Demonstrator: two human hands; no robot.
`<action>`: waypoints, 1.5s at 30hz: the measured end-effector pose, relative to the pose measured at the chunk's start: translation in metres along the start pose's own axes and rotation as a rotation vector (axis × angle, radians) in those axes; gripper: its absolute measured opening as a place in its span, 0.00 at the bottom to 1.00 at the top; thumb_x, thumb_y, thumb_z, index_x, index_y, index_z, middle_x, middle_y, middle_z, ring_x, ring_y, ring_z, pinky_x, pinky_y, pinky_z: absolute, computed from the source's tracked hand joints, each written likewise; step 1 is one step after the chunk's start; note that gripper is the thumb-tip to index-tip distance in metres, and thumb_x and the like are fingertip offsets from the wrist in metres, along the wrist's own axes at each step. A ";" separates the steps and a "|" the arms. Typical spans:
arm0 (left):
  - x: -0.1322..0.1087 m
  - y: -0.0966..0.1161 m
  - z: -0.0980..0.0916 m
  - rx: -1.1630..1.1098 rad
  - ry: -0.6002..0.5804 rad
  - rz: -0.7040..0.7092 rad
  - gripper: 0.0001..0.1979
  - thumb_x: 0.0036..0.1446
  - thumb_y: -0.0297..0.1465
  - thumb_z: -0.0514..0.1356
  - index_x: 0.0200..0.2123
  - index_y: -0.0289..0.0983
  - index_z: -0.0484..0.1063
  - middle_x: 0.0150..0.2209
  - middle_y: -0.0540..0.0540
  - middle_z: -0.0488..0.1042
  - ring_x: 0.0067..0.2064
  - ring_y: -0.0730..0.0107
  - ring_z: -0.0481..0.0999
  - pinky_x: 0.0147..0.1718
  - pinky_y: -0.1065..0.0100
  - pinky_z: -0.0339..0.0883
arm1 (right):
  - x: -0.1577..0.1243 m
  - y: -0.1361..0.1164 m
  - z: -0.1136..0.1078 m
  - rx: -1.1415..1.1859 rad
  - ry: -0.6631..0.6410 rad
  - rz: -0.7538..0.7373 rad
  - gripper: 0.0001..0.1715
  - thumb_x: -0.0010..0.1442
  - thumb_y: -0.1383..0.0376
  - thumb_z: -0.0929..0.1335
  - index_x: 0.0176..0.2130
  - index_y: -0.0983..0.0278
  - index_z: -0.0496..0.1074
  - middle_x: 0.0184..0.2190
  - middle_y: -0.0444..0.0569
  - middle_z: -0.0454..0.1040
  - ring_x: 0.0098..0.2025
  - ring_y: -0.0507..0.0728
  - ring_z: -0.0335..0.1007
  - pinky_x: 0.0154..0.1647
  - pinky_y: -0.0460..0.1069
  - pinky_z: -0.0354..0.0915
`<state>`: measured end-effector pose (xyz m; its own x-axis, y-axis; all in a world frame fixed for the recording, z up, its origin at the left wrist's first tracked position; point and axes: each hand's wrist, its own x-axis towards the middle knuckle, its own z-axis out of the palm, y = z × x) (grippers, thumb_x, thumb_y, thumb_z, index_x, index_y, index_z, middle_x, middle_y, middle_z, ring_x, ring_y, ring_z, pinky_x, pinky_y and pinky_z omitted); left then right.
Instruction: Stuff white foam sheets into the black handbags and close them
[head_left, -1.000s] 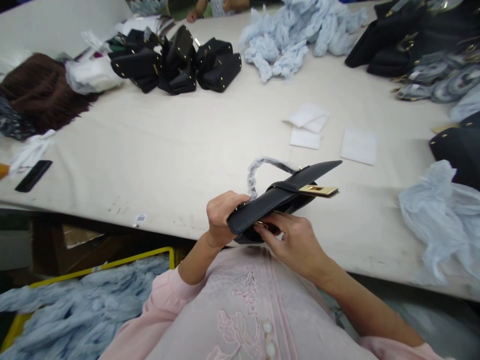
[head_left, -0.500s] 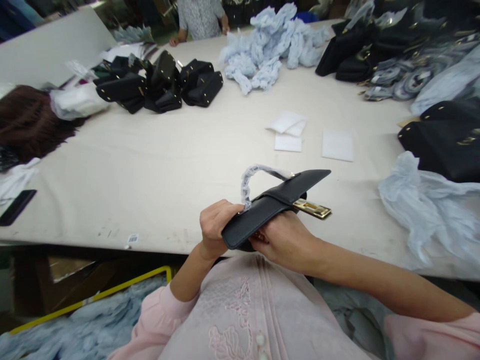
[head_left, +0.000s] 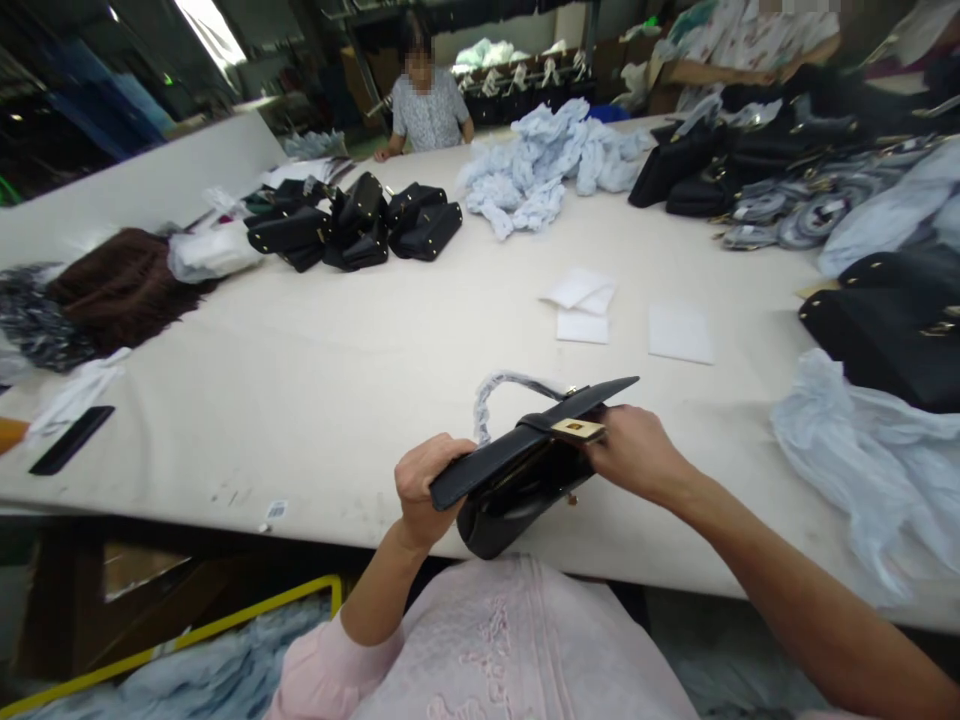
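Note:
A small black handbag (head_left: 499, 510) is held at the table's near edge, tilted, with its flap lifted and the dark inside partly showing. Its handle (head_left: 484, 400) is wrapped in clear plastic and arches up behind the flap. A gold clasp plate (head_left: 579, 430) sits on the flap's strap. My left hand (head_left: 431, 480) is closed around the flap's left end, thumb on top. At the bag's right end, my right hand (head_left: 637, 450) grips under the flap close to the clasp; its fingertips are hidden by the bag.
White foam sheets (head_left: 681, 333) lie ahead on the table (head_left: 360, 350). Crumpled pale-blue wrapping (head_left: 555, 160) is heaped at the back, more (head_left: 847, 450) at right. Black bags (head_left: 352, 225) stand back left, others (head_left: 892, 320) right. A person (head_left: 429, 110) stands across the table. Below is a yellow-rimmed bin (head_left: 247, 610).
My right hand has moved from beneath the bag's front to its right end. The bag's body now shows below the raised flap. The view has tipped upward.

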<state>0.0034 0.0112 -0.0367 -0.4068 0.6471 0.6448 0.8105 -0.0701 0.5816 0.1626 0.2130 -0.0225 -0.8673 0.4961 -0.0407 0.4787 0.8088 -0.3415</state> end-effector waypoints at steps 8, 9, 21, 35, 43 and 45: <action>-0.012 -0.016 0.008 0.042 0.076 -0.293 0.13 0.56 0.34 0.63 0.21 0.35 0.71 0.18 0.53 0.66 0.20 0.77 0.64 0.19 0.74 0.61 | -0.007 0.030 -0.016 -0.144 0.240 0.154 0.15 0.64 0.58 0.65 0.31 0.60 0.77 0.30 0.45 0.78 0.34 0.56 0.73 0.29 0.48 0.55; -0.014 -0.020 0.009 0.026 0.075 -0.378 0.17 0.56 0.36 0.63 0.18 0.35 0.67 0.16 0.53 0.63 0.19 0.77 0.61 0.18 0.74 0.58 | -0.011 0.029 -0.011 -0.130 0.307 0.151 0.14 0.64 0.60 0.65 0.33 0.60 0.77 0.31 0.46 0.78 0.35 0.56 0.73 0.30 0.49 0.57; -0.018 -0.034 0.011 -0.035 0.043 -0.535 0.22 0.55 0.41 0.61 0.16 0.36 0.58 0.18 0.55 0.53 0.21 0.78 0.53 0.19 0.73 0.52 | -0.025 -0.024 0.064 0.158 0.305 -0.402 0.29 0.58 0.78 0.59 0.56 0.64 0.67 0.53 0.56 0.68 0.51 0.62 0.64 0.51 0.59 0.67; -0.018 -0.035 0.004 -0.012 0.117 -0.791 0.22 0.50 0.46 0.65 0.41 0.35 0.74 0.32 0.47 0.76 0.32 0.63 0.76 0.31 0.67 0.71 | -0.011 -0.018 0.069 0.140 0.350 -0.210 0.34 0.54 0.80 0.58 0.59 0.68 0.61 0.52 0.57 0.67 0.52 0.61 0.63 0.55 0.56 0.65; -0.001 0.022 0.007 0.289 0.180 0.373 0.17 0.52 0.18 0.62 0.43 0.40 0.74 0.40 0.46 0.76 0.45 0.62 0.76 0.44 0.62 0.73 | -0.009 -0.014 0.064 0.197 0.354 -0.275 0.18 0.53 0.78 0.60 0.40 0.64 0.69 0.37 0.52 0.69 0.41 0.60 0.61 0.43 0.54 0.65; 0.007 0.022 0.025 0.254 -0.096 0.366 0.15 0.57 0.20 0.58 0.47 0.37 0.71 0.44 0.43 0.75 0.47 0.61 0.75 0.45 0.62 0.74 | -0.009 -0.015 0.061 0.226 0.374 -0.280 0.14 0.54 0.77 0.60 0.36 0.63 0.69 0.36 0.50 0.69 0.39 0.59 0.61 0.41 0.53 0.63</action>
<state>0.0294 0.0334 -0.0318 -0.0432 0.6824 0.7297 0.9762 -0.1264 0.1761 0.1552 0.1771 -0.0748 -0.8303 0.3826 0.4053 0.1577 0.8588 -0.4875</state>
